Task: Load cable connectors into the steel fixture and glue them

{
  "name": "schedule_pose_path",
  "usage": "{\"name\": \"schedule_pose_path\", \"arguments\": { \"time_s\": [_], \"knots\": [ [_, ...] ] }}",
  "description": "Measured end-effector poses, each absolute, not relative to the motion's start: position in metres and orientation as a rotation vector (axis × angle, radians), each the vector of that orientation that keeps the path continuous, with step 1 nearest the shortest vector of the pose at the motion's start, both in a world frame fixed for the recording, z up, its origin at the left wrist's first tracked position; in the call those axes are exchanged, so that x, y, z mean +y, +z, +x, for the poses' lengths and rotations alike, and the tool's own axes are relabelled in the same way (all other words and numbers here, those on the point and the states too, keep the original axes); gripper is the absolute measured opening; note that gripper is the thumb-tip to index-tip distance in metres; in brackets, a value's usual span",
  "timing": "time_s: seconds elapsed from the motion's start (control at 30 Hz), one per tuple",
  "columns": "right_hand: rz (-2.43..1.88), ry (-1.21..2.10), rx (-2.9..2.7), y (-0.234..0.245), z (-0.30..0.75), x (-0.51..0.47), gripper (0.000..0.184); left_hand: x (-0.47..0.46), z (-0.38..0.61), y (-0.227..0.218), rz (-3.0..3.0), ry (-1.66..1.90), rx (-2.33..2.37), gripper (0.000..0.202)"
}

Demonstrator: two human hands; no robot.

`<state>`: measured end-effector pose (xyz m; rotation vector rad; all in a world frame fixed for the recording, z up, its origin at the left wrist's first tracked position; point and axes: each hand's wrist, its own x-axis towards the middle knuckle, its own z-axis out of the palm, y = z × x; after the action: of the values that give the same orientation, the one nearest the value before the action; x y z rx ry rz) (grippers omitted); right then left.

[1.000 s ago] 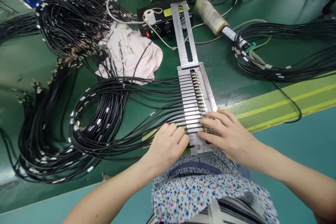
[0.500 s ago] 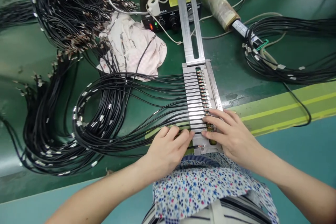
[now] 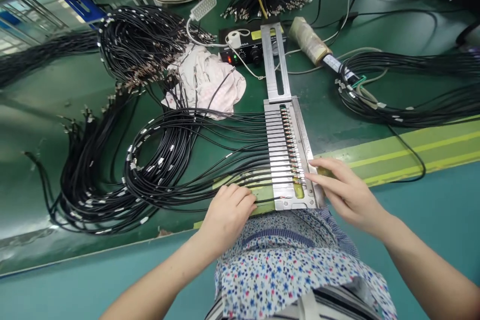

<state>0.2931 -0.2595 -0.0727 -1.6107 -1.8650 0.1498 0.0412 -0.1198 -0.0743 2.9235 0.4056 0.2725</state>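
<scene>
A slotted metal fixture [image 3: 277, 177] lies near the table's front edge, with several black cables [image 3: 240, 147] laid side by side across it. Their bared metallic ends line up over its slot. My left hand [image 3: 229, 212] is left of the fixture, fingers curled and closed on a black cable [image 3: 265, 202] whose tip rests on the fixture's lowest part. The fingertips are partly hidden. My right hand [image 3: 347, 191] is at the fixture's right side, fingers stretched out and apart, index and middle tips at its right edge and nothing held.
Coiled black cables with white tags [image 3: 150, 205] cover the left side. Behind are a pink-white cloth [image 3: 210, 80], a black control box [image 3: 247, 52] with lit indicators and a wrapped roll [image 3: 309, 42]. Another cable coil [image 3: 405, 105] lies right. A slotted metal bar [image 3: 275, 65] extends behind the fixture.
The camera view has tilted up, showing more of the table's back. My right hand has moved right, off the cable ends to the fixture's edge. My left hand has drawn left from the fixture.
</scene>
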Motion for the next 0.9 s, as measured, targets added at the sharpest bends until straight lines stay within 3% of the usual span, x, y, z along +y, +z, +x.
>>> {"name": "schedule_pose_path", "arguments": {
  "time_s": [0.27, 0.4, 0.9],
  "knots": [
    [-1.675, 0.122, -1.845, -0.071, 0.299, -0.269, 0.042, -0.126, 0.066, -0.070, 2.969, 0.482, 0.422, 0.020],
    [-1.673, 0.110, -1.865, -0.070, 0.300, -0.270, 0.041, -0.125, 0.081, -0.069, 3.059, 0.382, 0.273, 0.032],
    [-1.684, 0.117, -1.915, -0.069, 0.303, -0.267, 0.040, -0.120, 0.092, -0.064, 2.992, 0.191, 0.204, 0.026]
  ]
}}
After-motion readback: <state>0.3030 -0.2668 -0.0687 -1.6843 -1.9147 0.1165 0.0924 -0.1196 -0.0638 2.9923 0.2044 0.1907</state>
